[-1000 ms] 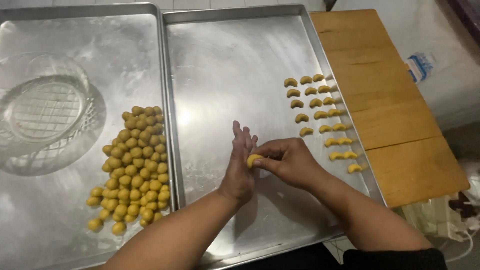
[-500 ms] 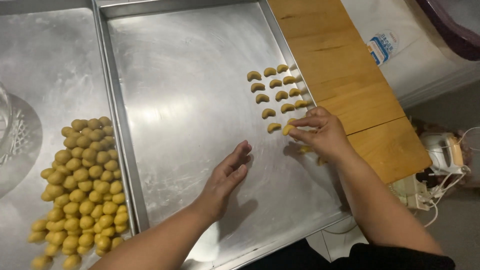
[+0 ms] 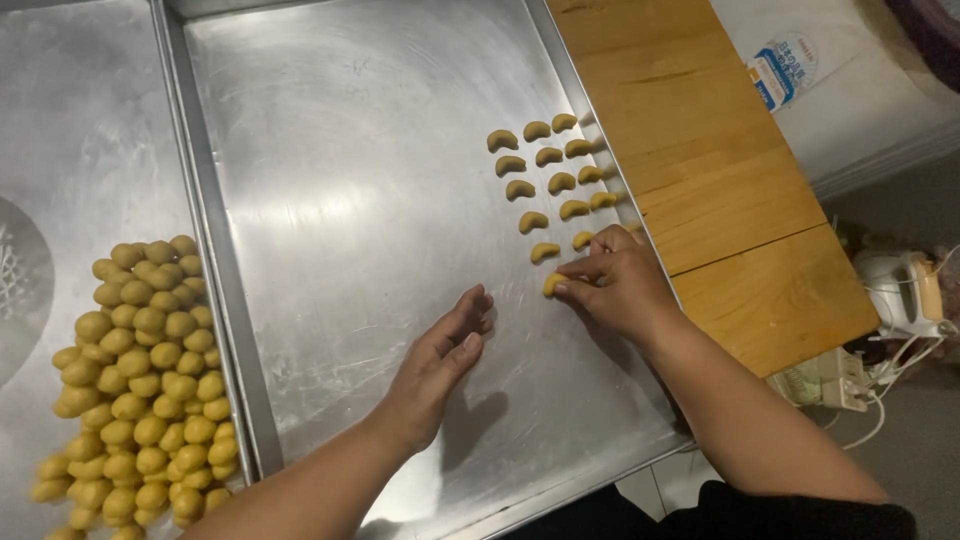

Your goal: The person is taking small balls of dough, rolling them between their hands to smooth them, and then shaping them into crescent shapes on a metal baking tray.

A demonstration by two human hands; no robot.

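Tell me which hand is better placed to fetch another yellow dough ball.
Probably the left hand: it hovers empty nearer the pile of yellow dough balls, while the right hand pinches a curved yellow dough piece.

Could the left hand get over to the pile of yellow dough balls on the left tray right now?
Probably yes. The left hand is open and empty above the right tray, and the dough balls lie just past the low tray rims, with nothing standing between.

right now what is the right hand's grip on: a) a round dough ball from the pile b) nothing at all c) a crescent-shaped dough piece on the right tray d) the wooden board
c: the right hand pinches a yellow crescent-shaped dough piece at its fingertips on the right tray, just below the rows of crescents, while the dough-ball pile lies on the other tray.
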